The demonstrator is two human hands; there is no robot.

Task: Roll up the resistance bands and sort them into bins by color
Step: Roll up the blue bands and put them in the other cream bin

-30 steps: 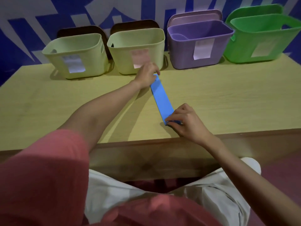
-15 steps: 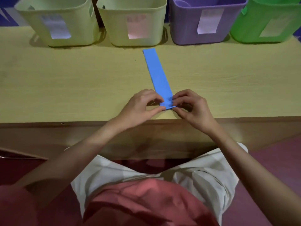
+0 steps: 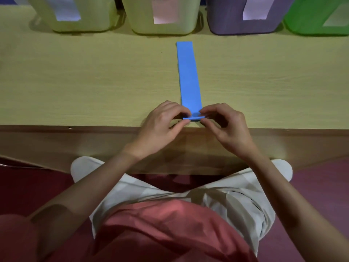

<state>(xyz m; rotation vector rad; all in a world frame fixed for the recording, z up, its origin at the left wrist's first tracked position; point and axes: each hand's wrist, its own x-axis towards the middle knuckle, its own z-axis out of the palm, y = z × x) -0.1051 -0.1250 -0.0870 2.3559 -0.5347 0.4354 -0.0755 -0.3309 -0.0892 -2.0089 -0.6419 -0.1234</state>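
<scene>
Fingers (image 3: 186, 112) hide the blue band's (image 3: 188, 76) folded end.

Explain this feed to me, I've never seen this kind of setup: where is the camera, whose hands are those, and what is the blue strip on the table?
There is no machine here. The one picture comes from a camera worn on a person's head, looking forward and down, so the arms and lap at the bottom are the wearer's own. The blue strip is a resistance band lying flat on the wooden table, stretched away from the person. Its near end, by the table's front edge, is pinched by the left hand and the right hand, with a first small fold or roll just started there. Along the far edge stand four bins: two pale green bins, a purple bin and a bright green bin, each with a paper label.
</scene>
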